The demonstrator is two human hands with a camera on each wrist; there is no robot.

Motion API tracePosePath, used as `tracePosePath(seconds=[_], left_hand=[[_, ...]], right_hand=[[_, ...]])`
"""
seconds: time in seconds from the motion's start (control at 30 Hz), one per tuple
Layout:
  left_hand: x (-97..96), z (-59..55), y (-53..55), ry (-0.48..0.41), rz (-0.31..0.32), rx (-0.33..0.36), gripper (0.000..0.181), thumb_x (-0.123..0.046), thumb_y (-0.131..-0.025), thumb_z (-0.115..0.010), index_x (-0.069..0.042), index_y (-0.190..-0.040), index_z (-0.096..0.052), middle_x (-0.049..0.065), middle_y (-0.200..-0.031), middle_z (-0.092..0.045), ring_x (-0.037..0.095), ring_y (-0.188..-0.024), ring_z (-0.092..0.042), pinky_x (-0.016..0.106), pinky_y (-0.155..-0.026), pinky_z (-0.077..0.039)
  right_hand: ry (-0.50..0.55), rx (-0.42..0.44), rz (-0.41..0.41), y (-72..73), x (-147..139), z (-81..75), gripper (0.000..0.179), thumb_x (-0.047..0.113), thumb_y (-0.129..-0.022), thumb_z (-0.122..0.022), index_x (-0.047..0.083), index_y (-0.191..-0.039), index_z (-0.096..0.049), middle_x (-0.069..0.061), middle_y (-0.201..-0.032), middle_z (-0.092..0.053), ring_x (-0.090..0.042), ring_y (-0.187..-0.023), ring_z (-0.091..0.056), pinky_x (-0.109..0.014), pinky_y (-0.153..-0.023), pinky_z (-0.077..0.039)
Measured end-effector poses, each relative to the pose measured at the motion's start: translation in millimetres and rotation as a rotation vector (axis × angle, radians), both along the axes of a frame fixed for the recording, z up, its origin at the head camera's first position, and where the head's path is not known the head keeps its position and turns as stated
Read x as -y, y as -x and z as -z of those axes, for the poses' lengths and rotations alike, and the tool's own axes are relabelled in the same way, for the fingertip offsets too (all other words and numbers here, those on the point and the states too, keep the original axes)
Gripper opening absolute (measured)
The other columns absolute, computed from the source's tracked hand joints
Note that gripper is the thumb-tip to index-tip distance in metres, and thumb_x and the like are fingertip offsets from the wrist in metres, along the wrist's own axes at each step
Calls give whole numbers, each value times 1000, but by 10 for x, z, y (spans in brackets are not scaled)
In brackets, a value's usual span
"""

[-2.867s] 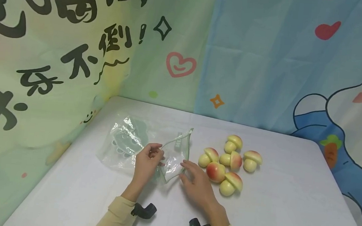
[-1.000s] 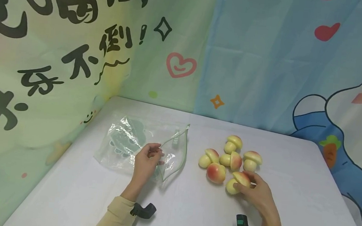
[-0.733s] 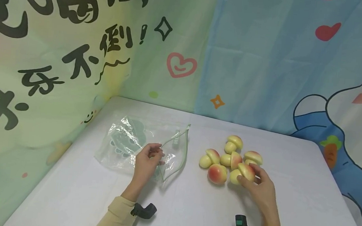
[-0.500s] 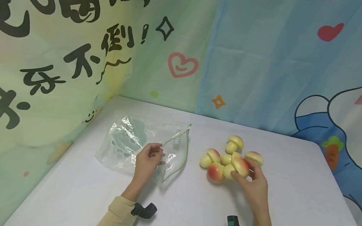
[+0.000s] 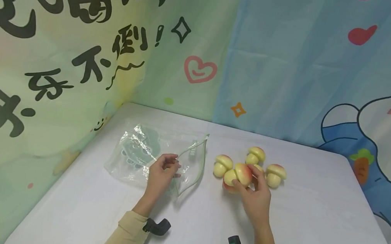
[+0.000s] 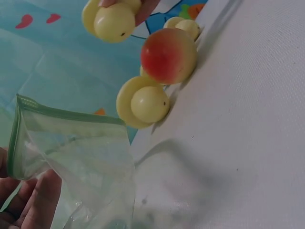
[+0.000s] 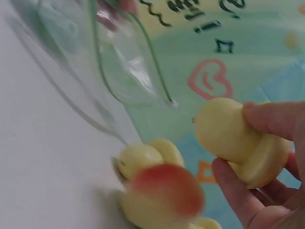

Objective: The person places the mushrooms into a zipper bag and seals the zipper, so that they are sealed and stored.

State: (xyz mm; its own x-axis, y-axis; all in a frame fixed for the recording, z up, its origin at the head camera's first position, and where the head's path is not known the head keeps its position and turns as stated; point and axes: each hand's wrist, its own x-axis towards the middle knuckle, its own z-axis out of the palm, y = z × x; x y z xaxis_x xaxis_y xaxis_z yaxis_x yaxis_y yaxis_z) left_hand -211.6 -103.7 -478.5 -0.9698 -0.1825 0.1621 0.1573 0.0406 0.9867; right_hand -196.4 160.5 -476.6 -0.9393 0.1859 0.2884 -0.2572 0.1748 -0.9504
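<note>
My left hand (image 5: 170, 167) pinches the green zip rim of a clear plastic bag (image 5: 140, 152) and holds its mouth open toward the right. The bag (image 6: 76, 152) fills the lower left of the left wrist view, with my fingers (image 6: 35, 205) on it. My right hand (image 5: 246, 179) grips a yellow toy mushroom with a pink cap (image 5: 239, 174), lifted just above the pile and a short way right of the bag's mouth. In the right wrist view my fingers (image 7: 271, 117) curl round that mushroom (image 7: 228, 136), with the bag (image 7: 124, 62) beyond it.
Several more toy mushrooms lie on the white table (image 5: 312, 225), among them one at the left (image 5: 221, 165), one at the back (image 5: 256, 155) and one at the right (image 5: 274, 174). Printed cloth walls (image 5: 83, 50) close the left and far sides.
My right hand left the bag's mouth, went right to the pile, took hold of a mushroom and has carried it left toward the bag. The left hand has stayed in place on the rim.
</note>
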Motion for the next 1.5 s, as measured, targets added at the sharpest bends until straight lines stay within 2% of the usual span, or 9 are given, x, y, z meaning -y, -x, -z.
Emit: tracePosePath(seconds=[0.17,0.27,0.43,0.7,0.93,1.1,1.23,1.33,1.5], left_hand=[[0,174,75,18,14,-4,30,2,-87,-66,5,-116,-61,19,-104,-62,23,-88,-64,29,-66,-60],[-9,198,76,32,30,-19,29,0,-87,-67,3,-115,-62,17,-102,-63,22,-88,-63,28,-66,-60],[-29,211,69,60,50,-40,27,-2,-87,-66,-1,-114,-63,14,-101,-63,23,-88,-64,29,-65,-61],[-49,206,34,75,59,-51,26,-2,-88,-65,-1,-114,-64,13,-100,-63,24,-89,-64,29,-63,-60],[-54,192,26,74,51,-71,26,-1,-88,-65,0,-114,-64,14,-98,-61,19,-83,-62,30,-58,-60],[-75,135,10,61,45,-78,28,5,-87,-65,6,-115,-63,19,-98,-60,19,-81,-59,33,-57,-60],[-97,-43,-78,50,64,-99,29,9,-86,-63,12,-115,-60,23,-96,-59,21,-81,-59,38,-58,-60],[-108,-171,-146,58,73,-120,29,10,-86,-63,13,-114,-60,24,-95,-59,21,-81,-59,37,-59,-60],[-115,-206,-172,97,38,-158,29,10,-84,-64,11,-113,-60,21,-92,-59,20,-80,-58,30,-59,-59]], right_hand=[[75,-60,-106,-18,254,67,64,-15,-75,-75,0,-133,-53,-9,-130,-55,-17,-112,-56,-19,-82,-55],[92,-83,-174,-24,404,113,64,-16,-75,-75,-1,-133,-52,-13,-130,-54,-18,-113,-56,-21,-89,-53],[65,-87,-240,-35,613,179,65,-14,-75,-76,-2,-134,-51,-15,-133,-51,-22,-120,-51,-23,-86,-55],[46,-42,-291,-33,829,277,65,-12,-75,-77,2,-133,-52,-16,-131,-52,-30,-123,-50,-29,-82,-58],[25,-31,-274,17,859,367,63,-10,-76,-77,2,-133,-52,-16,-130,-53,-32,-125,-50,-29,-84,-57],[6,-15,-267,64,854,423,62,-10,-77,-76,1,-133,-53,-19,-130,-53,-34,-123,-51,-30,-84,-57],[-22,12,-276,78,859,453,63,-9,-77,-77,0,-134,-52,-19,-133,-51,-36,-125,-50,-28,-83,-57],[-40,37,-292,86,866,472,63,-7,-77,-77,1,-134,-53,-19,-134,-51,-37,-123,-51,-26,-81,-57],[-62,71,-316,113,874,526,63,-4,-78,-78,4,-135,-53,-16,-135,-52,-36,-122,-52,-26,-81,-57]])
